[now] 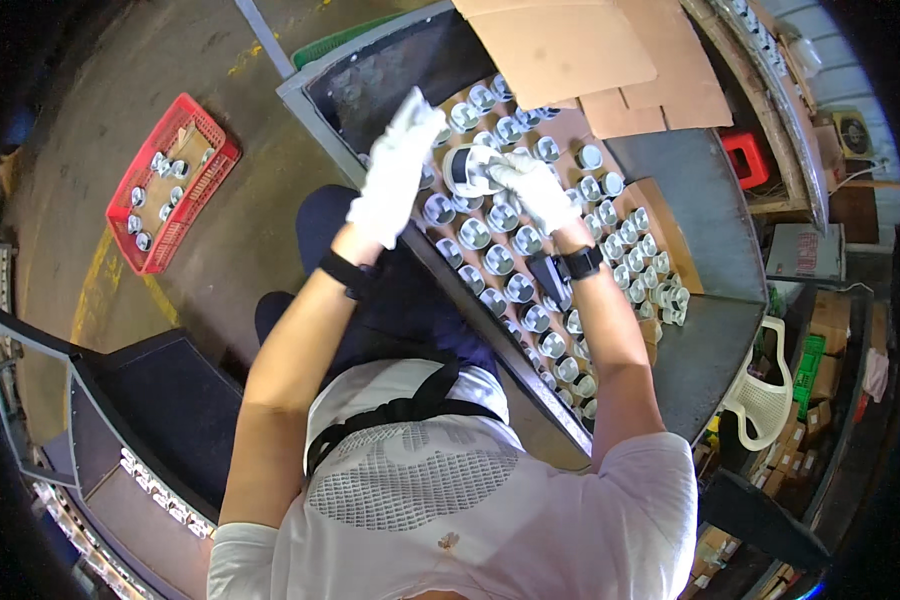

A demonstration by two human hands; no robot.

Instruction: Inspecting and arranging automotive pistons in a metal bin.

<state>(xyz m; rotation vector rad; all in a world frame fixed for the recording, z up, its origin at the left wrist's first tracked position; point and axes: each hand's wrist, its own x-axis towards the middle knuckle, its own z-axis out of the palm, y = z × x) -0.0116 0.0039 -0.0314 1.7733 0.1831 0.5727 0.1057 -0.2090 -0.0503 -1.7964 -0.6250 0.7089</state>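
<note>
1. Right hand: gloved, pinching one piston above the workbench, inward of its near edge.
2. Left hand: gloved, fingers straight, over that edge; grip cannot be told.
3. Bench rows: dozens, exact count undeterminable.
4. One red crate: at least seven pistons.

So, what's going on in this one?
A person in white gloves is at a grey metal table covered with rows of pistons. The right hand holds one piston just above the others. The left hand is raised beside it; whether it grips anything is unclear. On the floor to the person's left, a red plastic crate holds several more pistons.
</note>
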